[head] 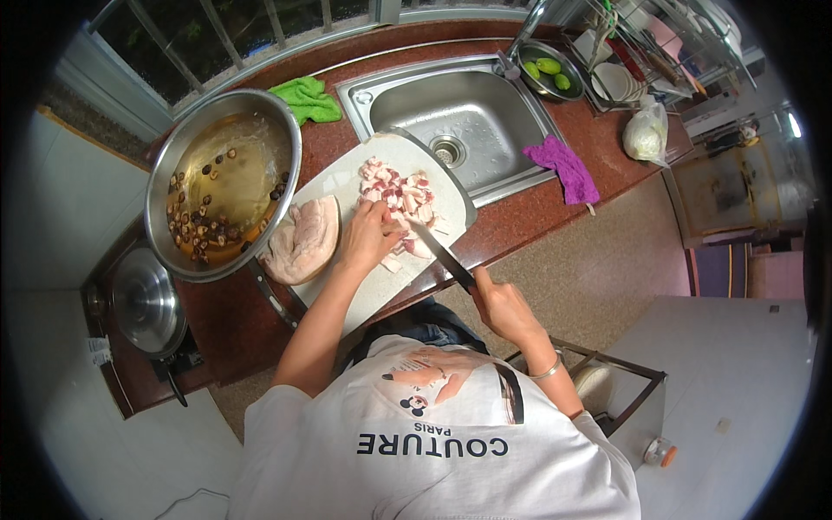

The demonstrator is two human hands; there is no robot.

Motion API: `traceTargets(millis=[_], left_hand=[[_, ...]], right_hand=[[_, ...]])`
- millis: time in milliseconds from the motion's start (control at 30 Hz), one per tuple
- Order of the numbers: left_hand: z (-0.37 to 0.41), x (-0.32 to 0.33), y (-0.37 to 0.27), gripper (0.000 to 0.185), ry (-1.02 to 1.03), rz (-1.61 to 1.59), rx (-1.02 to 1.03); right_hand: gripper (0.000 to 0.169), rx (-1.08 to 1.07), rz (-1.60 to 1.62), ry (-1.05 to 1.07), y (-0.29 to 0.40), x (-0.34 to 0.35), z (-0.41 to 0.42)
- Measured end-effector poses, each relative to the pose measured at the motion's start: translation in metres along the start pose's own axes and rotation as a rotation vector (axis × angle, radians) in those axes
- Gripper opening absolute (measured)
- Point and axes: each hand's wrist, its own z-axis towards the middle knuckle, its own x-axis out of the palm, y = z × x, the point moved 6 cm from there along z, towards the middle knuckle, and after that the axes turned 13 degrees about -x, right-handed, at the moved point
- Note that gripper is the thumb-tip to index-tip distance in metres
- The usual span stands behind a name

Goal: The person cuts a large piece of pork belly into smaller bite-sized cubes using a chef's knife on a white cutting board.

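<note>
My right hand (504, 304) is closed around the handle of a kitchen knife (444, 255), its blade pointing up and left over the cutting board (351, 305). The blade's tip lies by the fingers of my left hand (370, 237), which press on a piece of meat; the fingertips partly hide it. Diced pork (406, 195) is heaped on the board just beyond my left hand. To the left of that hand, a large slab of pork (302, 240) rests on the board's left side.
A big metal basin (227, 156) of liquid and mushrooms stands left. Behind the board is a steel sink (455, 104), with a green cloth (307, 99) and a purple cloth (565, 169) beside it. Farther right are a bowl of green fruit (551, 73), a plastic bag (645, 133) and a dish rack (617, 81).
</note>
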Motion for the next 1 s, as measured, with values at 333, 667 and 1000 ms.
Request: traceTargets(millis=[333,667,1000], left_hand=[[0.02,-0.026,0.02,0.022,0.157,-0.818,-0.132],[-0.049,-0.092,0.001,0.028,-0.389,-0.35,0.171],[-0.102,-0.006,0.033,0.036,-0.341,-0.154,0.147]], right_hand=[[0.017,-0.07,-0.035,0.429,0.022,0.036,0.009],[0.013,-0.125,-0.162,0.19,0.003,0.057,0.066],[0.015,-0.087,-0.052,0.244,0.002,0.053,0.073]])
